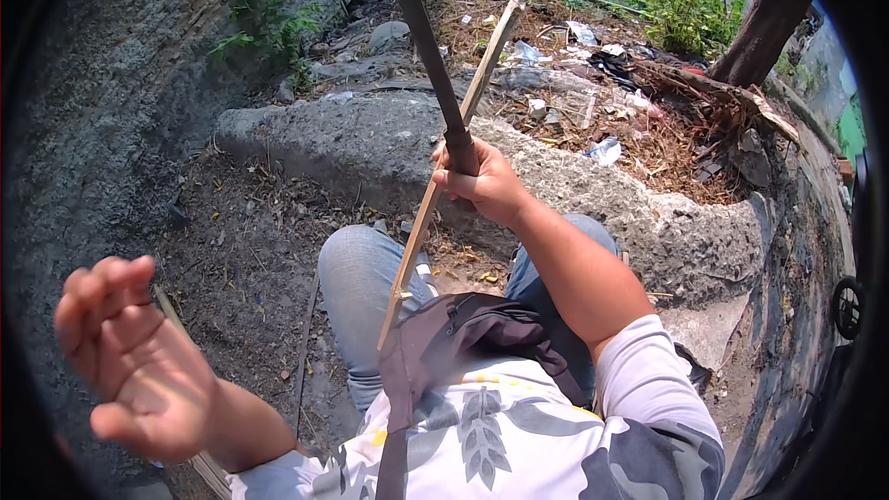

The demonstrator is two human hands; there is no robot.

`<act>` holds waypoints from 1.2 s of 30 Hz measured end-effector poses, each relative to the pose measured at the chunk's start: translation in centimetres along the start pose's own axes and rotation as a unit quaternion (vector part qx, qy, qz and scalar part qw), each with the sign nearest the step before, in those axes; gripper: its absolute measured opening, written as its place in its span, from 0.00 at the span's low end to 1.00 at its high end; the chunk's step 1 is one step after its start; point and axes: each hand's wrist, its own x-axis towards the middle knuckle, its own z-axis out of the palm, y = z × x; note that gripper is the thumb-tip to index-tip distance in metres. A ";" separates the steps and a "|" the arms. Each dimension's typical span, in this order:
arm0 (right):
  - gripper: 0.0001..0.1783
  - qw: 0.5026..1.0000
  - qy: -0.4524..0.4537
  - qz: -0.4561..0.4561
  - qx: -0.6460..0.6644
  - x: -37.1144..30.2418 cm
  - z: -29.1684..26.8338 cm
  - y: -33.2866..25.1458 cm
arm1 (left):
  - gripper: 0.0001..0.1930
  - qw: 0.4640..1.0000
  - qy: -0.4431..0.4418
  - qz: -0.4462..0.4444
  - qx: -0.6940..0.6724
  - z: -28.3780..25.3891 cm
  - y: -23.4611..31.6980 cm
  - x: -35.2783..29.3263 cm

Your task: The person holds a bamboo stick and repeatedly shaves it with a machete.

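Observation:
My right hand is closed around the lower end of a long dark machete, whose blade points up and away. A narrow pale wooden strip crosses behind the machete and passes by the same fingers, which seem to grip it too. Its near end lies by the dark bag at my lap, and its far end rises over the rubble. On the left, my left hand is raised with the palm showing and the fingers apart, touching nothing.
In front of my knees runs a rough concrete slab. Litter and dry plant scraps lie beyond it. A rough wall rises at the left. A tree trunk leans at the far right. More strips lie under my left forearm.

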 end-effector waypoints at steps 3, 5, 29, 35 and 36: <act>0.16 1.000 0.011 -0.013 0.016 -0.1 0.1 0.4 | 0.58 0.904 -0.174 -0.363 0.145 3.5 -12.1 -10.8; 0.16 0.998 0.030 -0.036 0.042 -0.2 0.1 0.6 | 0.56 0.853 -0.253 -0.425 0.166 5.9 -13.8 -14.1; 0.13 0.716 0.046 0.004 -0.697 0.4 -2.6 0.7 | 0.15 0.840 -0.168 -0.346 0.382 2.9 -22.1 -14.9; 0.16 0.732 0.030 -0.018 -0.681 -0.1 -0.1 2.0 | 0.14 0.847 -0.160 -0.329 0.387 2.9 -22.7 -15.0; 0.16 0.721 0.002 -0.042 -0.691 0.0 -0.3 2.3 | 0.14 0.848 -0.159 -0.328 0.385 2.8 -22.7 -15.0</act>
